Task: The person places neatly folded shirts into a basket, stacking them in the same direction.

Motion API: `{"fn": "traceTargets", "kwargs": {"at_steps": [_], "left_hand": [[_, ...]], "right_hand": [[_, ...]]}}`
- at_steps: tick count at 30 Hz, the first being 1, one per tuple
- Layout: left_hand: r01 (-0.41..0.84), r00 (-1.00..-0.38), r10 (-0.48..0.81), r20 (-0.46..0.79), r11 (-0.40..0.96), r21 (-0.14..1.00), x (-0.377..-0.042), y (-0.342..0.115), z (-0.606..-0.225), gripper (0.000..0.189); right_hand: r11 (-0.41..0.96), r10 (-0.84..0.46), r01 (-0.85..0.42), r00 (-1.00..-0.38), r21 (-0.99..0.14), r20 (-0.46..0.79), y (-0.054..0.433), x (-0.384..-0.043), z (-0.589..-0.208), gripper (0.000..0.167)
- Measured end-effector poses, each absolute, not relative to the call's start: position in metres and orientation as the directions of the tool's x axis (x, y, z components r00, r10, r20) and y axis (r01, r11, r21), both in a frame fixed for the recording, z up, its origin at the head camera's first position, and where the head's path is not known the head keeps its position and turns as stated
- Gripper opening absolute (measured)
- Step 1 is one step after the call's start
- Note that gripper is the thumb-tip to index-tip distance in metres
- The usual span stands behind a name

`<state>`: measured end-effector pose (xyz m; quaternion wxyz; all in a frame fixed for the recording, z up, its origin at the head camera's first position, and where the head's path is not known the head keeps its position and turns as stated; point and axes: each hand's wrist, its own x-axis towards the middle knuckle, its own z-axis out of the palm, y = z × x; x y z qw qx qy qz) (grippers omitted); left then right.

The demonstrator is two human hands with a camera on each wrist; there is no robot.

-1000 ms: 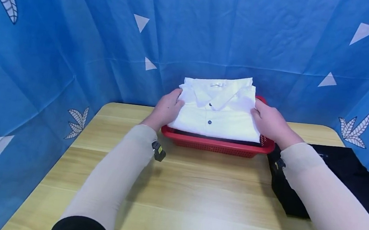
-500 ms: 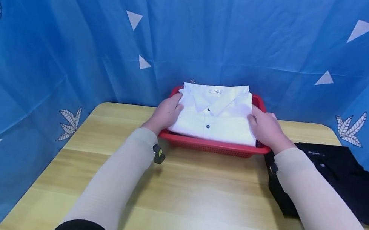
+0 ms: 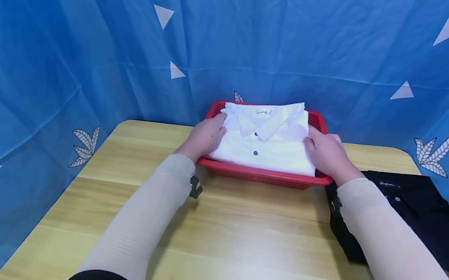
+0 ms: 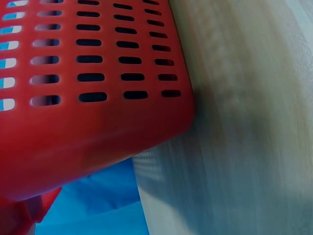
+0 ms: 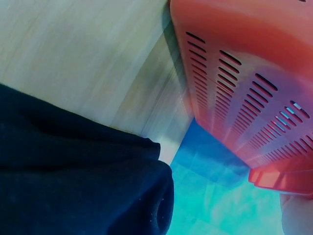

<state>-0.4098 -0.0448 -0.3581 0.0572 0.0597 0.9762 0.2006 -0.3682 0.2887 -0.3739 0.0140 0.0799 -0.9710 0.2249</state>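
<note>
A folded white collared shirt [image 3: 258, 155] with dark buttons lies in the red plastic basket [image 3: 262, 175], collar toward the back. My left hand [image 3: 205, 135] grips the shirt's left side, thumb along its edge. On the opposite side, my right hand [image 3: 327, 154] holds the shirt the same way. The other fingers of both hands are hidden below the cloth and the basket rim. From the left wrist I see the slotted basket wall [image 4: 98, 117]; the right wrist view shows the basket's other side [image 5: 234, 98] and a bit of a hand [image 5: 296, 215].
A folded black garment [image 3: 420, 213] with a button lies on the wooden table [image 3: 238, 234] to the right, partly under my right forearm. Behind the basket hangs a blue patterned curtain [image 3: 322, 45], which also runs along the left side.
The white shirt has come down into the basket with both hands on its sides, and more of the basket's back rim shows. During the last half second the hands barely move.
</note>
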Motion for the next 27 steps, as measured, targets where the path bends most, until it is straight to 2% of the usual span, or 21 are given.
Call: {"fn": "traceTargets", "kwargs": {"at_steps": [8, 11, 16, 24, 27], "left_hand": [[0.116, -0.98, 0.162, -0.113, 0.934, 0.337, -0.427, -0.044, -0.374, 0.089], [0.149, -0.977, 0.188, -0.103, 0.941, 0.303, -0.434, -0.045, -0.38, 0.09], [0.219, -0.967, 0.24, -0.081, 0.952, 0.213, -0.441, -0.044, -0.383, 0.083], [0.227, -0.966, 0.243, -0.086, 0.96, 0.165, -0.444, -0.044, -0.388, 0.091], [0.239, -0.966, 0.251, -0.068, 0.96, 0.147, -0.445, -0.044, -0.39, 0.088]], "right_hand": [[0.917, -0.132, -0.135, -0.991, -0.374, 0.033, 0.281, -0.38, -0.381, 0.066], [0.938, -0.159, -0.163, -0.987, -0.306, 0.036, 0.278, -0.385, -0.383, 0.067], [0.955, -0.214, -0.216, -0.976, -0.205, 0.034, 0.274, -0.388, -0.383, 0.067], [0.96, -0.203, -0.203, -0.979, -0.193, 0.021, 0.269, -0.389, -0.383, 0.07], [0.956, -0.202, -0.207, -0.978, -0.207, 0.042, 0.269, -0.391, -0.384, 0.073]]}}
